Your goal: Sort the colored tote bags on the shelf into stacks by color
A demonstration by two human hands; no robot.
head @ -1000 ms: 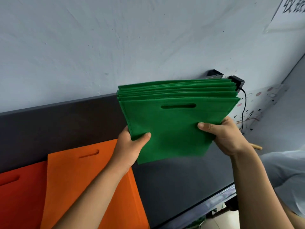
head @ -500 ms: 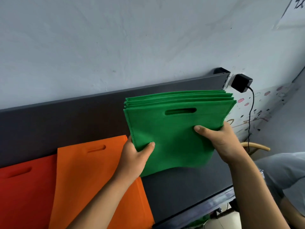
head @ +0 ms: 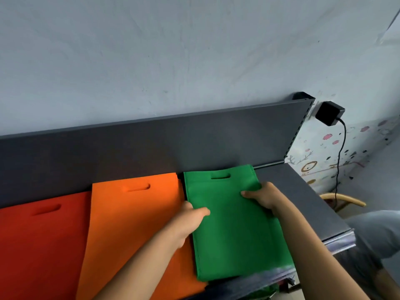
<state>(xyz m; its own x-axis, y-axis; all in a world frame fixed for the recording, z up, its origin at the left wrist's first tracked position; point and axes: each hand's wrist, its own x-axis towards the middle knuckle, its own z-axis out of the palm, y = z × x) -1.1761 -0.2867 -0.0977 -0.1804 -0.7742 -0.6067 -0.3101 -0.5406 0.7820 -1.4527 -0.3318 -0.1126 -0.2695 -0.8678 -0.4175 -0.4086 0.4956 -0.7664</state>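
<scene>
A stack of green tote bags (head: 233,230) lies flat on the dark grey shelf (head: 303,204), its handle slots toward the back panel. My left hand (head: 188,221) grips the stack's left edge with the thumb on top. My right hand (head: 264,195) grips its right edge, thumb on top as well. Just left of the green stack lies an orange stack (head: 132,221), and a red stack (head: 41,245) sits at the far left. The three stacks lie side by side.
The shelf's upright back panel (head: 151,146) stands behind the bags against a pale wall. A black power adapter (head: 329,113) with a hanging cable is plugged in at the right. A wooden chair back (head: 344,202) and a person's grey clothing (head: 378,232) sit beyond the shelf's right end.
Both hands have lowered the green stack from upright in the air down flat onto the shelf, beside the orange stack. The view has tilted downward.
</scene>
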